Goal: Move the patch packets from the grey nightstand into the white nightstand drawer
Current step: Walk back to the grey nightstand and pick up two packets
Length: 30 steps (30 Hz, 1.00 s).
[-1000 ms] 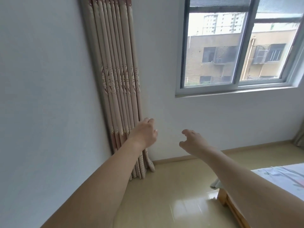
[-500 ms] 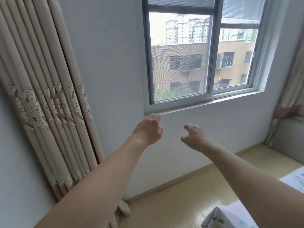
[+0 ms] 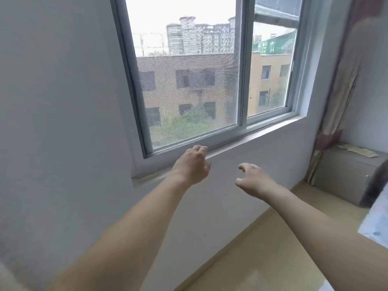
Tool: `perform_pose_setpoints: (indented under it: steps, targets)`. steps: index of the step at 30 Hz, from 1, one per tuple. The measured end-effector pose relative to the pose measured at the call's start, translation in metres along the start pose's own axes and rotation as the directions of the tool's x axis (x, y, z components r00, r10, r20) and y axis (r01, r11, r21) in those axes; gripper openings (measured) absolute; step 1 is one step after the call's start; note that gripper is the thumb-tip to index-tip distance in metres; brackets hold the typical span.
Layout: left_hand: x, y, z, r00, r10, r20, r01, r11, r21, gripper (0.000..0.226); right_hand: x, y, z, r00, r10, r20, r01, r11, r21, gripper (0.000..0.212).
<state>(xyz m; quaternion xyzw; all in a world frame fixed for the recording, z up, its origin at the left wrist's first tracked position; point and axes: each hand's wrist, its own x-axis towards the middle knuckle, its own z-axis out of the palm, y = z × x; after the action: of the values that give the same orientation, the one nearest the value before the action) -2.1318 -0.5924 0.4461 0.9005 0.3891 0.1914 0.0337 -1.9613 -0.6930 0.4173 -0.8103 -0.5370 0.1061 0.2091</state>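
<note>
My left hand and right hand hang loosely curled before the window, grasping nothing. The patch packets lie flat on the grey nightstand, far right, well apart from both hands. They look thin, light and floppy; I'd pinch them by an edge.

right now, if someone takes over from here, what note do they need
Left hand: held out in front of the window sill, loosely curled, holding nothing.
Right hand: held out, fingers loosely curled, holding nothing.
Grey nightstand stands at the far right, by the curtain; the patch packets lie flat on its top, untouched.
The white nightstand and its drawer are not in view.
Done: nothing moved.
Left: reach the grey nightstand, pick up the packets, find the white nightstand drawer and put them in.
</note>
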Motion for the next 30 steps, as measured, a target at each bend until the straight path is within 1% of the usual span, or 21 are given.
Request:
perform_pose_setpoints:
  steps: [3, 6, 10, 15, 20, 22, 24, 26, 30]
  targets:
    - [0.094, -0.015, 0.013, 0.999, 0.038, -0.012, -0.039, 0.998, -0.042, 0.048, 0.077, 0.018, -0.018, 0.995, 0.091, -0.049, -0.092, 0.996, -0.004, 0.058]
    - [0.183, -0.006, 0.036, 0.992, 0.119, -0.033, -0.121, 0.991, -0.059, 0.045, 0.144, 0.046, -0.042, 0.979, 0.170, -0.115, -0.169, 0.985, 0.020, 0.058]
    - [0.273, 0.025, 0.088, 0.965, 0.260, 0.042, -0.257, 0.964, -0.074, 0.047, 0.214, 0.101, -0.061, 0.947, 0.278, -0.157, -0.275, 0.960, 0.043, 0.059]
    - [0.382, 0.060, 0.159, 0.909, 0.405, 0.099, -0.399, 0.914, -0.072, 0.049, 0.295, 0.179, -0.071, 0.908, 0.383, -0.169, -0.375, 0.924, 0.078, 0.059]
    - [0.510, 0.111, 0.217, 0.877, 0.472, 0.095, -0.460, 0.880, -0.119, 0.047, 0.381, 0.264, -0.105, 0.861, 0.444, -0.249, -0.428, 0.896, 0.119, 0.058]
    - [0.562, 0.138, 0.233, 0.850, 0.518, 0.096, -0.507, 0.854, -0.116, 0.047, 0.411, 0.299, -0.129, 0.827, 0.484, -0.287, -0.465, 0.875, 0.136, 0.057]
    - [0.608, 0.164, 0.246, 0.834, 0.547, 0.068, -0.537, 0.834, -0.128, 0.044, 0.439, 0.331, -0.152, 0.790, 0.516, -0.330, -0.492, 0.856, 0.160, 0.053]
    - [0.648, 0.190, 0.261, 0.816, 0.576, 0.048, -0.565, 0.812, -0.145, 0.042, 0.465, 0.359, -0.169, 0.763, 0.545, -0.346, -0.518, 0.837, 0.177, 0.054]
    - [0.721, 0.240, 0.307, 0.778, 0.621, 0.095, -0.602, 0.781, -0.166, 0.041, 0.513, 0.417, -0.190, 0.731, 0.585, -0.351, -0.569, 0.807, 0.159, 0.056]
